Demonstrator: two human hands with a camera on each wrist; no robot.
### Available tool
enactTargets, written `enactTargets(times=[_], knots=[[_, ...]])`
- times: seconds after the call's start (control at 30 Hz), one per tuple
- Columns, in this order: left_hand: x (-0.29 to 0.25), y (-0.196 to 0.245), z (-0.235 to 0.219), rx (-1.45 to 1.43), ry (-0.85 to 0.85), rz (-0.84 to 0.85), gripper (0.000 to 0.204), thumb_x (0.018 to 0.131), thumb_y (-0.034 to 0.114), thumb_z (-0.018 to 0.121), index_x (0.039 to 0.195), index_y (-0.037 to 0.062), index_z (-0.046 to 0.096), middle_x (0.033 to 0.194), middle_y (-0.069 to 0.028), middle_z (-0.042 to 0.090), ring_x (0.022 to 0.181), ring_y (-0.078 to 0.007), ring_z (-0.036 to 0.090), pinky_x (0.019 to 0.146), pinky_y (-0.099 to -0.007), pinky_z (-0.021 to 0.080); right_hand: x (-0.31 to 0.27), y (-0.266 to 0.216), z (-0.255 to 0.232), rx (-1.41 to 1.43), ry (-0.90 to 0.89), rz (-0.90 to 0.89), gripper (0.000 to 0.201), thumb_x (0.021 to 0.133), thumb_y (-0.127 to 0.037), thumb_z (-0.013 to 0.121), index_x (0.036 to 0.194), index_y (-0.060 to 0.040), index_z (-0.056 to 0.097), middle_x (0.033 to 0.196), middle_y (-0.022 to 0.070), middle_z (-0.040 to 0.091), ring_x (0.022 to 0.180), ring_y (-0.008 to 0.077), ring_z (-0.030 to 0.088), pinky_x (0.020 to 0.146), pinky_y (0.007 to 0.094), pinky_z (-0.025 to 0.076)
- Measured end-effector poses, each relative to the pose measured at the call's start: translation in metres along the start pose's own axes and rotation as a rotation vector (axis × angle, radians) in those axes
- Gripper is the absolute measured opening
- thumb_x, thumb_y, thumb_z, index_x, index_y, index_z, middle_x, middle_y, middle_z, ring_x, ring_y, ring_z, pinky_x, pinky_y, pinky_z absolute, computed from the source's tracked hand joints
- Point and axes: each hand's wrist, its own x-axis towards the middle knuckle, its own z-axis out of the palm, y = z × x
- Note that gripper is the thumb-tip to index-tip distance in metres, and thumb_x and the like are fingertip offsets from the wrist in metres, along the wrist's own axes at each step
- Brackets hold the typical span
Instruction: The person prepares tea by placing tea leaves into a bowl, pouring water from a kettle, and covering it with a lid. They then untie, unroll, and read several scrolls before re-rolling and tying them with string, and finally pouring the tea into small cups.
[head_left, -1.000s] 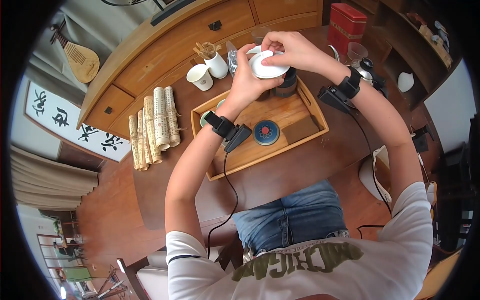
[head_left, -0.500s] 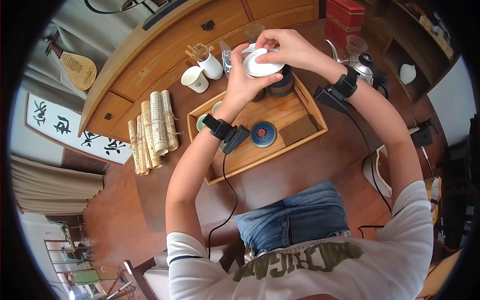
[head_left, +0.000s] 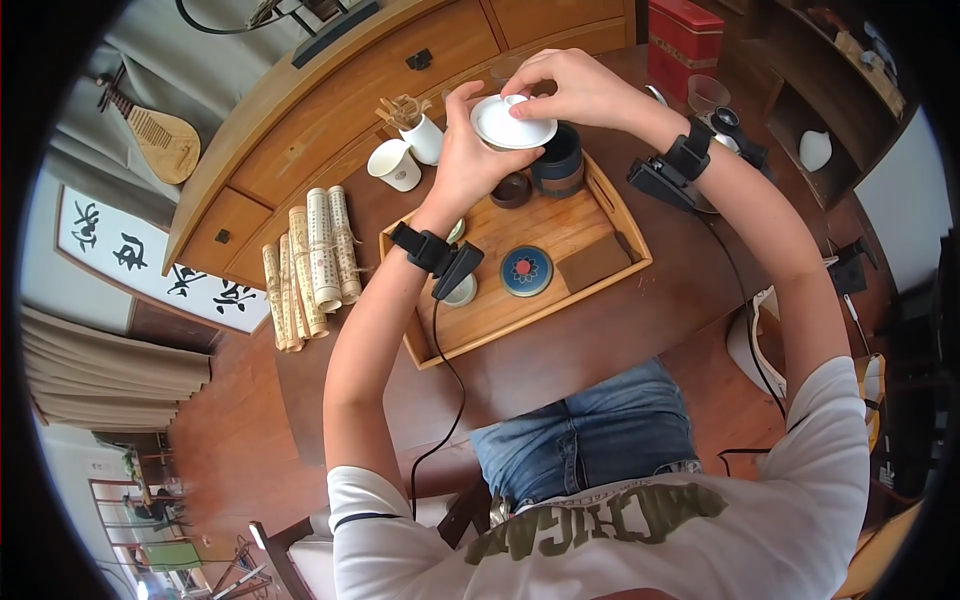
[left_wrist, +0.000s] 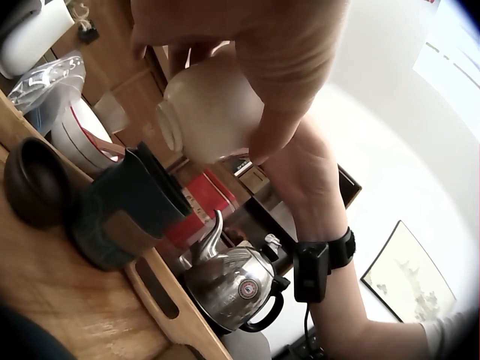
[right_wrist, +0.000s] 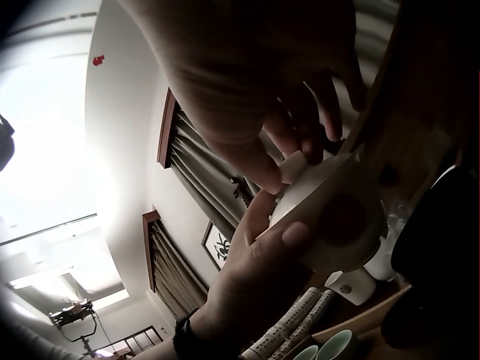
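Note:
Above the far part of the tray, my left hand (head_left: pixel 468 165) holds a white gaiwan, its thumb and fingers spread round the bowl (left_wrist: pixel 206 112). In the head view the lid (head_left: pixel 498 127) sits on top, and my right hand (head_left: pixel 580 88) pinches its knob between thumb and fingers. The right wrist view shows the same pinch and the left thumb against the gaiwan's side. Beside and below it on the tray stand a dark blue pot (head_left: pixel 557 170) and a small dark cup (head_left: pixel 511 190).
The wooden tray (head_left: pixel 490 315) bears a blue round coaster (head_left: pixel 525 271), a folded brown cloth (head_left: pixel 597 264) and pale green cups (right_wrist: pixel 336 346). Left lie bamboo scrolls (head_left: pixel 322 250); behind stands a white pitcher (head_left: pixel 394 166). A steel kettle (left_wrist: pixel 229 285) and red tin (head_left: pixel 684 45) are right.
Both hands have moved a little to the left with the gaiwan, keeping the same hold. More of the dark blue pot and the small dark cup shows now.

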Motion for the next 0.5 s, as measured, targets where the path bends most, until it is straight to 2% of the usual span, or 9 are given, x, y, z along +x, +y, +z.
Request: enactTargets(times=[0.2, 0.4, 0.5], knots=[[0.006, -0.004, -0.004, 0.074, -0.095, 0.026, 0.111, 0.067, 0.023, 0.099, 0.148, 0.001, 0.027, 0.131, -0.0253, 0.061, 0.124, -0.0333, 0.063, 0.106, -0.043, 0.052, -0.003, -0.002, -0.009, 0.019, -0.103, 0.049, 0.042, 0.083, -0.032, 0.079, 0.111, -0.001, 0.078, 0.101, 0.0164, 0.075, 0.094, 0.0243, 0.072, 0.088, 0.0355, 0.056], [0.01, 0.0, -0.003, 0.186, -0.132, -0.014, 0.113, 0.066, 0.022, 0.098, 0.15, 0.0006, 0.026, 0.131, -0.0253, 0.061, 0.123, -0.0344, 0.063, 0.106, -0.0427, 0.052, -0.006, 0.009, -0.003, 0.086, -0.078, 0.05, 0.042, 0.083, -0.031, 0.08, 0.11, 0.0002, 0.078, 0.098, 0.0159, 0.076, 0.094, 0.0225, 0.073, 0.087, 0.0338, 0.057], [0.014, 0.004, -0.005, 0.253, -0.146, 0.03, 0.106, 0.065, 0.023, 0.096, 0.145, -0.0003, 0.029, 0.13, -0.0284, 0.062, 0.12, -0.0384, 0.066, 0.101, -0.0423, 0.056, -0.008, 0.013, -0.003, 0.095, -0.068, 0.05, 0.04, 0.083, -0.029, 0.081, 0.11, -0.0001, 0.078, 0.098, 0.0152, 0.076, 0.093, 0.0219, 0.073, 0.087, 0.0338, 0.057]])
